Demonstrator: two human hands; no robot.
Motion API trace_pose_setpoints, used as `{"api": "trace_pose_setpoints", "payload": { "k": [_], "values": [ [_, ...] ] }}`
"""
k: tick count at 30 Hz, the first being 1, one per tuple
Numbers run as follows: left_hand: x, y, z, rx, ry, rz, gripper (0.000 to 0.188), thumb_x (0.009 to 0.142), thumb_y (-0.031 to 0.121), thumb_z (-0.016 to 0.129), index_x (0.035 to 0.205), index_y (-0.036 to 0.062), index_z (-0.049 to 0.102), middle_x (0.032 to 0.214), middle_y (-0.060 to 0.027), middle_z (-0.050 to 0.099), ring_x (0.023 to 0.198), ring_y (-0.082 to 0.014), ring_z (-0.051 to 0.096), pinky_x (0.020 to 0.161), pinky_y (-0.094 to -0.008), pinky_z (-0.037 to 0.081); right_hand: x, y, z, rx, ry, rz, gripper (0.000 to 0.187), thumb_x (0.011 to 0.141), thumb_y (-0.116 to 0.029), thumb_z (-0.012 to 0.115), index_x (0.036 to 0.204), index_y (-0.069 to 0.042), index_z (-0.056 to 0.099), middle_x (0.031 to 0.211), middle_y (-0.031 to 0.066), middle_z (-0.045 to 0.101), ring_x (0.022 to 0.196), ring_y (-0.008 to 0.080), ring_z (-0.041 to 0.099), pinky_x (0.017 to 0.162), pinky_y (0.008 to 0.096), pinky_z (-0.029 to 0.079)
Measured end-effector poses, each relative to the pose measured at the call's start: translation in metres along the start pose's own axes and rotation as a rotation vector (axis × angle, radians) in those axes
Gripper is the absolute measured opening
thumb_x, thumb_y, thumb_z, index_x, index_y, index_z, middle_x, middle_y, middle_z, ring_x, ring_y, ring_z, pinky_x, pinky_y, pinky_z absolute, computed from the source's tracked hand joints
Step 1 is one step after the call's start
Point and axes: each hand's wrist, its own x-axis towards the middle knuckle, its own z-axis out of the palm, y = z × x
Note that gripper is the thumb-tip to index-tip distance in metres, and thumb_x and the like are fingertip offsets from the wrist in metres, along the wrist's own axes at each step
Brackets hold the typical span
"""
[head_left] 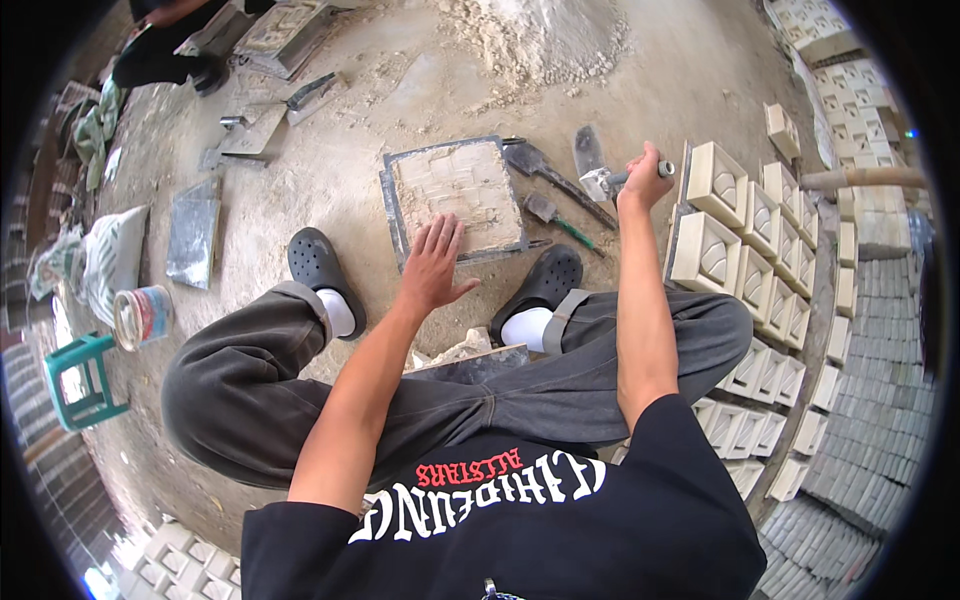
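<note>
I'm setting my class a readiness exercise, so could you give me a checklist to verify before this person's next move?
1. Right hand gripping the handled tool: ok.
2. Left hand free of tools: ok; it lies over the pale mix.
3. Mix smooth across the square frame: not ok; its surface looks rough.
4. Green-handled tool outside the frame: ok; it lies to the right.
5. Left hand's pressure on the mix: cannot tell.
</note>
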Motion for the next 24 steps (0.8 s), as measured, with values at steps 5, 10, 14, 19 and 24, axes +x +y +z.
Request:
{"api": "trace_pose_setpoints", "payload": {
  "k": [5, 10, 14, 19, 24],
  "values": [
    [0.005, 0.001, 0.004, 0.026, -0.01, -0.029, 0.108, 0.078, 0.069, 0.061, 0.149, -0.0037, 0.026, 0.157, -0.0206, 0.023, 0.147, -0.0335, 0.019, 0.119, -0.0456, 0.017, 0.023, 0.05, -0.045, -0.087, 0.139, 0.04, 0.032, 0.081, -0.023, 0.066, 0.058, -0.007, 0.05, 0.054, 0.0009, 0.048, 0.05, 0.0125, 0.046, 0.05, 0.0321, 0.035],
    [0.01, 0.006, 0.005, 0.041, -0.007, -0.038, 0.11, 0.079, 0.071, 0.059, 0.149, -0.0051, 0.025, 0.157, -0.0209, 0.022, 0.148, -0.0341, 0.018, 0.12, -0.0452, 0.015, 0.019, 0.091, -0.082, -0.156, 0.16, 0.105, 0.032, 0.083, -0.024, 0.067, 0.059, -0.007, 0.053, 0.056, 0.0006, 0.05, 0.051, 0.0125, 0.047, 0.05, 0.0313, 0.036],
    [0.01, 0.005, 0.008, 0.069, -0.021, -0.049, 0.11, 0.079, 0.071, 0.059, 0.149, -0.0053, 0.024, 0.158, -0.0209, 0.022, 0.148, -0.0343, 0.016, 0.12, -0.0449, 0.014, 0.013, 0.108, -0.096, -0.031, 0.064, 0.196, 0.029, 0.083, -0.024, 0.069, 0.065, -0.005, 0.057, 0.062, 0.0017, 0.055, 0.055, 0.0109, 0.05, 0.052, 0.0278, 0.038],
    [0.009, 0.0, 0.004, 0.051, -0.049, -0.058, 0.11, 0.08, 0.069, 0.06, 0.15, -0.0066, 0.021, 0.158, -0.0223, 0.02, 0.148, -0.0352, 0.014, 0.12, -0.0454, 0.012, 0.017, 0.091, -0.101, -0.177, 0.006, 0.163, 0.028, 0.086, -0.024, 0.07, 0.068, -0.004, 0.06, 0.063, 0.0019, 0.057, 0.06, 0.0108, 0.052, 0.057, 0.028, 0.04],
    [0.016, -0.011, 0.009, 0.004, 0.07, -0.149, 0.108, 0.083, 0.066, 0.059, 0.15, -0.0077, 0.018, 0.157, -0.0253, 0.018, 0.148, -0.0366, 0.013, 0.12, -0.0462, 0.01, 0.031, 0.047, -0.111, -0.307, -0.023, 0.154, 0.028, 0.087, -0.026, 0.069, 0.072, -0.003, 0.063, 0.067, 0.0049, 0.063, 0.063, 0.0115, 0.056, 0.062, 0.0273, 0.043]
  ]
}}
